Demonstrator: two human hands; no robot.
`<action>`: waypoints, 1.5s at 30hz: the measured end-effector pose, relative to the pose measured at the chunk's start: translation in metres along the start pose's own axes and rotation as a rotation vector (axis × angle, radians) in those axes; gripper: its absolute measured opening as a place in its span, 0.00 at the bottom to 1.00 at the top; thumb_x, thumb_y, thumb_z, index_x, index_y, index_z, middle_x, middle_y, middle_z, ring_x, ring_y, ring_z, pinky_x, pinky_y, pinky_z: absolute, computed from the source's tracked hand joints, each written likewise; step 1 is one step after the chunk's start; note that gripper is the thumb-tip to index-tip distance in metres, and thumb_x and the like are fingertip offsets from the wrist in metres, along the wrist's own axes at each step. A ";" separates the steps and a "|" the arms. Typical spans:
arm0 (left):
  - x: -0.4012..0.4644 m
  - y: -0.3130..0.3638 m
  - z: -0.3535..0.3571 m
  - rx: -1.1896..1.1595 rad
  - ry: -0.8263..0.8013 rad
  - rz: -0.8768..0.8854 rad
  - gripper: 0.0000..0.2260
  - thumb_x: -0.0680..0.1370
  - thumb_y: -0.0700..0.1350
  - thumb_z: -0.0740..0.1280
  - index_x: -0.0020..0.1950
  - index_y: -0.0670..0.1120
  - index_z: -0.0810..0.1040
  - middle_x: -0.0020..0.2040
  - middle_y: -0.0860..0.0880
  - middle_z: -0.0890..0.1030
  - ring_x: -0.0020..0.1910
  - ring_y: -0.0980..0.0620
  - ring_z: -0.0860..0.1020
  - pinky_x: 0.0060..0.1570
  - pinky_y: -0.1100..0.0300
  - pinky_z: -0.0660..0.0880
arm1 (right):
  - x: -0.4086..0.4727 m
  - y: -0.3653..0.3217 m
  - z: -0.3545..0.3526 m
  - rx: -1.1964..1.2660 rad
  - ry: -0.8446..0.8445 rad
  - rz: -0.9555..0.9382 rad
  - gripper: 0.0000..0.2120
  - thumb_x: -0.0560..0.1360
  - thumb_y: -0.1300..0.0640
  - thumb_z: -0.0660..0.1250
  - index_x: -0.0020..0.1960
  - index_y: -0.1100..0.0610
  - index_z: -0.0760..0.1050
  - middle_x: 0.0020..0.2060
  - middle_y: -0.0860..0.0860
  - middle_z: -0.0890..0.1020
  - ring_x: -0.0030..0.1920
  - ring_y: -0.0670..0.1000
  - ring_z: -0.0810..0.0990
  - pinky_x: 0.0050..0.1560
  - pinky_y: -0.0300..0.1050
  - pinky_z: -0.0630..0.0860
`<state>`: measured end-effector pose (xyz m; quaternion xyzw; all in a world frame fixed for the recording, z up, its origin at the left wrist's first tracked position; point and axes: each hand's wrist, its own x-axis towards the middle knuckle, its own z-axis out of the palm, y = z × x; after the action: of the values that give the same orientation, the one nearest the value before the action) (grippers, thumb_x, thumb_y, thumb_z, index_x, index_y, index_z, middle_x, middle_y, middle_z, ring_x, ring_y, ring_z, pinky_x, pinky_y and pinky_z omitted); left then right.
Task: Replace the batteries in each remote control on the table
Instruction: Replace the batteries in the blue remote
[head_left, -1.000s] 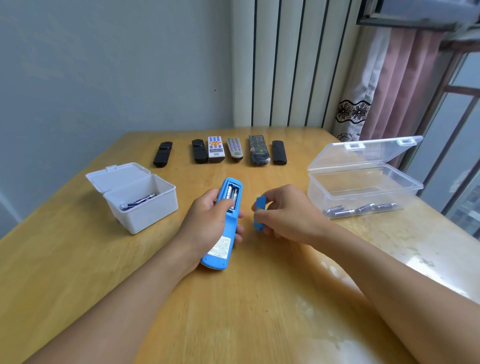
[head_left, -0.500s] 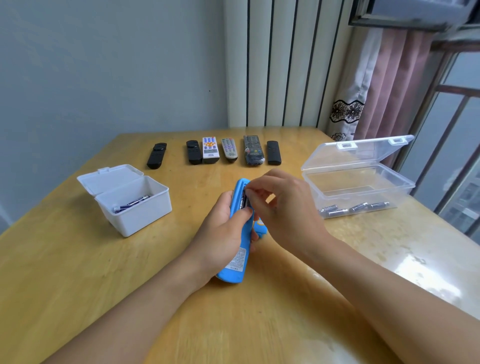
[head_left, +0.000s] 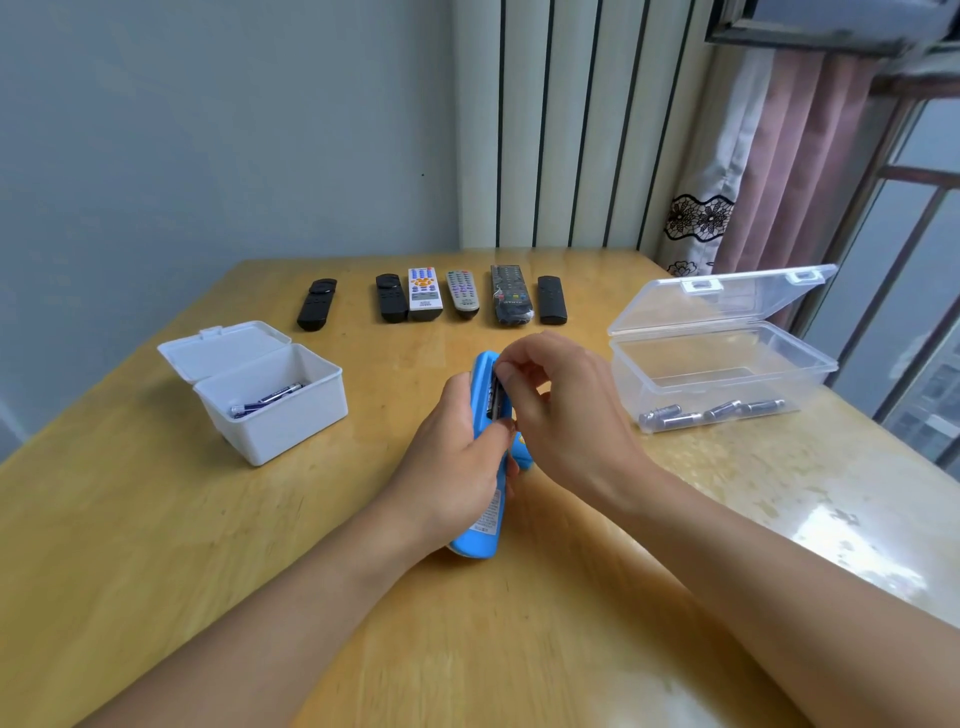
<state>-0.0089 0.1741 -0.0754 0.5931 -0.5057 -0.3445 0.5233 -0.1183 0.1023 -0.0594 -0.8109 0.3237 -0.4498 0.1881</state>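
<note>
Left hand (head_left: 457, 462) is gripping the blue plastic remote control (head_left: 482, 467) from its left side, thumb curled over the open back; the remote is being held on edge, lower end resting on the light wooden desk (head_left: 156, 545), roughly mid-desk.

Right hand (head_left: 566, 410) is reaching over the open battery compartment, fingers (head_left: 511, 366) curled and pinching at the dark battery (head_left: 497, 397) seated inside. Whether the battery is lifting out or only being touched, cannot tell. A small blue piece (head_left: 522, 452), partly hidden under the right hand, is lying just beside the remote on its right.

Far side of desk: six more remotes lying in a row. From left, a black slim remote (head_left: 317, 303) set apart from the rest, then a second black remote (head_left: 390, 298), a white remote with orange and blue buttons (head_left: 424, 293), a grey remote with coloured buttons (head_left: 462, 292), a wide black remote in clear wrap (head_left: 510, 294) and a short black remote (head_left: 551, 300).

Left of the hands, a white rectangular plastic box (head_left: 291, 415) is standing with lid hinged open; batteries with blue labels (head_left: 267, 399) are lying inside. Right of the hands, a clear plastic box (head_left: 727, 374) is standing with lid up, several silver-grey batteries (head_left: 711, 412) lying along its front wall.

Behind the desk: a grey wall, vertical pale slats, a pink curtain (head_left: 800, 156) by a window.
</note>
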 end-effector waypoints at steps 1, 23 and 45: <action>0.000 0.000 0.000 0.001 -0.002 0.002 0.06 0.83 0.40 0.62 0.59 0.45 0.70 0.42 0.41 0.78 0.34 0.49 0.78 0.39 0.44 0.79 | 0.001 0.000 0.000 -0.003 -0.004 0.003 0.06 0.79 0.62 0.65 0.44 0.58 0.79 0.39 0.51 0.81 0.42 0.51 0.78 0.46 0.52 0.77; 0.015 0.010 -0.028 -0.432 0.106 -0.310 0.08 0.84 0.40 0.58 0.58 0.39 0.75 0.43 0.41 0.81 0.28 0.49 0.80 0.28 0.59 0.77 | 0.035 -0.022 -0.001 0.910 -0.217 0.535 0.06 0.75 0.69 0.70 0.52 0.68 0.81 0.44 0.62 0.86 0.46 0.54 0.88 0.46 0.39 0.83; 0.006 0.011 -0.042 -0.495 0.069 -0.330 0.15 0.85 0.46 0.56 0.49 0.46 0.81 0.37 0.45 0.81 0.32 0.47 0.78 0.34 0.56 0.73 | 0.018 -0.011 0.001 -0.161 -0.236 -0.072 0.08 0.68 0.62 0.79 0.45 0.53 0.85 0.35 0.40 0.80 0.41 0.38 0.82 0.39 0.31 0.78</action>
<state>0.0295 0.1800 -0.0553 0.5330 -0.2853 -0.5173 0.6057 -0.1063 0.0977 -0.0426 -0.8816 0.3052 -0.3305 0.1430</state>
